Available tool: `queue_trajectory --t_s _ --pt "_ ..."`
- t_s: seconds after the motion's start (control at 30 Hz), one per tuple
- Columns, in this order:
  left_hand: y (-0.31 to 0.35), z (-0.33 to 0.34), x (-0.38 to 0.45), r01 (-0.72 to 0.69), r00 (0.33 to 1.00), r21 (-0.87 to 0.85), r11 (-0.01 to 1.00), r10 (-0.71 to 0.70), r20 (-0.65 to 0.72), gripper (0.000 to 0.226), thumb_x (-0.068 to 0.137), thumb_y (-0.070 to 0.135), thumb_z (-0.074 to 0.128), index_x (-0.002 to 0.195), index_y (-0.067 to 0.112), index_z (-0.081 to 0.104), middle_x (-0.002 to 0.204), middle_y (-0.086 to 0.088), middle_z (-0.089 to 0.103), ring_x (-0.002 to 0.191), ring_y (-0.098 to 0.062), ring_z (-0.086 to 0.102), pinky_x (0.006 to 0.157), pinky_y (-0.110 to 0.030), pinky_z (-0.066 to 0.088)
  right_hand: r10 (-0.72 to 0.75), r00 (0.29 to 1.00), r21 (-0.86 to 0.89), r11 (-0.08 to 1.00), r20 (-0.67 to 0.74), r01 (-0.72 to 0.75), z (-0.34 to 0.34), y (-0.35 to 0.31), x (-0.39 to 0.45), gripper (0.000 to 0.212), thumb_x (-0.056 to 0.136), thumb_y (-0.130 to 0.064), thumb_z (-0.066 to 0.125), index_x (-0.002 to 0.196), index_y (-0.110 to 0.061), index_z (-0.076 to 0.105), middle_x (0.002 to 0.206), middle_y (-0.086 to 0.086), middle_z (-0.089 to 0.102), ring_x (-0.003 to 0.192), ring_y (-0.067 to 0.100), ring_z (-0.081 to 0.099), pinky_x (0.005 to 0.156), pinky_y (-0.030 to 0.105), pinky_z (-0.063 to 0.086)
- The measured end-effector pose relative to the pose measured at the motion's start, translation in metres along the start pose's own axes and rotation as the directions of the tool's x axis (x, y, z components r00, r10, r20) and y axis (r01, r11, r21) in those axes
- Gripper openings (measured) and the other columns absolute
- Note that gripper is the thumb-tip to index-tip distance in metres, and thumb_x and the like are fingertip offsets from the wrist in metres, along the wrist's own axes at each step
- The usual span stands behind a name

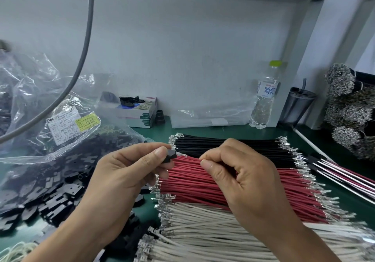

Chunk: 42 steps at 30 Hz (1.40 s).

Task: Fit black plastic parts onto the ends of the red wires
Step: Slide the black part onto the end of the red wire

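My left hand (129,172) pinches a small black plastic part (170,156) between thumb and fingers. Just to its right, my right hand (239,172) pinches a red wire (189,157) whose metal tip sits right at the part's side; whether the tip is inside the part is unclear. Both hands hover over a flat bundle of red wires (203,186) with metal terminals at each end. A heap of loose black plastic parts (50,198) spills from a clear bag at the left.
Black wires (223,146) lie behind the red ones and white wires (213,233) in front. A water bottle (264,99), a dark cup (297,105), a tissue box (140,109) and stacked wire bundles (351,111) line the back and right. A grey cable (81,54) hangs at the left.
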<state>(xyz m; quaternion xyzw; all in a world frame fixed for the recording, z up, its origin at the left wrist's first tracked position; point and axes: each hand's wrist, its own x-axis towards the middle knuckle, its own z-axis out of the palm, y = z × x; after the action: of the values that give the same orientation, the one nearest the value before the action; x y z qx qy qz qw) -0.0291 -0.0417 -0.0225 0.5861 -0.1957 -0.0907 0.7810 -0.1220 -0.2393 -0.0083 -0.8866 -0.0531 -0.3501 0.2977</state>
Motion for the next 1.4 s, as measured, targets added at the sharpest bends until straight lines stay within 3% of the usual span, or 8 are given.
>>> queue_trajectory --t_s 0.3,0.47,0.67,0.77,0.87,1.03,1.23,1.4 --pt "0.0 0.0 0.001 -0.012 0.999 -0.004 1.0 0.012 0.034 0.062 0.059 0.053 0.094 0.101 0.01 0.082 0.089 -0.018 0.078 0.071 -0.02 0.069 0.061 -0.02 0.054 0.079 0.992 0.003 0.997 0.101 -0.08 -0.008 -0.005 0.003 0.018 0.093 -0.04 0.055 0.081 -0.033 0.065 0.086 -0.018 0.065 0.086 0.007 0.064 0.071 0.033 0.051" --pt "0.002 0.002 -0.002 -0.016 0.998 0.019 1.0 0.015 0.065 0.061 0.055 0.05 0.096 0.099 0.009 0.082 0.092 -0.02 0.078 0.071 -0.021 0.072 0.064 -0.021 0.057 0.157 0.974 0.008 0.987 0.161 -0.161 -0.013 -0.005 0.005 0.017 0.092 -0.034 0.063 0.076 -0.028 0.066 0.082 -0.015 0.067 0.08 0.009 0.063 0.072 0.038 0.051" --pt "0.006 0.004 -0.004 -0.079 0.995 0.143 0.987 0.07 0.07 0.024 0.069 0.022 0.086 0.091 0.014 0.085 0.083 -0.018 0.078 0.066 -0.018 0.071 0.061 -0.017 0.055 0.053 0.989 -0.191 0.981 0.138 -0.026 -0.018 -0.012 0.004 0.018 0.086 -0.041 0.058 0.072 -0.031 0.062 0.072 -0.016 0.06 0.074 0.006 0.058 0.061 0.021 0.042" --pt "0.007 0.005 -0.006 -0.073 0.995 0.164 0.984 0.061 0.077 0.025 0.068 0.024 0.082 0.09 0.015 0.085 0.083 -0.018 0.079 0.068 -0.019 0.073 0.063 -0.018 0.057 0.023 0.991 -0.241 0.971 0.132 0.009 -0.019 -0.013 0.006 0.016 0.084 -0.039 0.06 0.07 -0.033 0.063 0.068 -0.018 0.056 0.071 0.005 0.056 0.06 0.019 0.041" --pt "0.005 0.004 -0.006 -0.045 0.996 0.186 0.981 0.029 0.09 0.033 0.062 0.024 0.094 0.092 0.015 0.085 0.085 -0.018 0.078 0.069 -0.022 0.072 0.065 -0.021 0.058 0.003 0.994 -0.235 0.972 0.113 0.024 -0.019 -0.013 0.006 0.015 0.086 -0.037 0.061 0.071 -0.033 0.063 0.069 -0.017 0.056 0.071 0.005 0.056 0.061 0.02 0.042" --pt "0.006 0.005 -0.005 0.016 0.999 0.047 0.999 -0.018 0.033 0.035 0.069 0.03 0.089 0.097 0.01 0.083 0.087 -0.023 0.077 0.067 -0.025 0.069 0.063 -0.024 0.059 0.013 0.991 -0.187 0.982 0.135 0.013 -0.01 -0.019 0.002 0.016 0.093 -0.041 0.053 0.079 -0.035 0.058 0.074 -0.019 0.055 0.072 0.003 0.054 0.061 0.02 0.041" --pt "0.009 0.019 -0.013 -0.08 0.995 0.187 0.979 0.068 0.066 0.028 0.066 0.035 0.077 0.086 0.017 0.085 0.071 -0.017 0.076 0.055 -0.016 0.068 0.05 -0.014 0.05 0.075 0.982 -0.213 0.976 0.172 -0.037 -0.007 -0.012 0.002 0.021 0.093 -0.047 0.045 0.082 -0.036 0.058 0.08 -0.019 0.058 0.079 0.004 0.055 0.064 0.022 0.04" --pt "0.009 0.011 -0.012 -0.252 0.968 0.439 0.862 0.219 0.125 0.037 0.066 0.033 0.085 0.103 0.038 0.082 0.09 -0.004 0.079 0.071 -0.023 0.071 0.065 -0.026 0.059 0.118 0.984 -0.146 0.984 0.134 -0.098 -0.007 -0.007 0.003 0.028 0.098 -0.051 0.043 0.085 -0.034 0.061 0.086 -0.02 0.063 0.085 0.002 0.059 0.07 0.029 0.049"
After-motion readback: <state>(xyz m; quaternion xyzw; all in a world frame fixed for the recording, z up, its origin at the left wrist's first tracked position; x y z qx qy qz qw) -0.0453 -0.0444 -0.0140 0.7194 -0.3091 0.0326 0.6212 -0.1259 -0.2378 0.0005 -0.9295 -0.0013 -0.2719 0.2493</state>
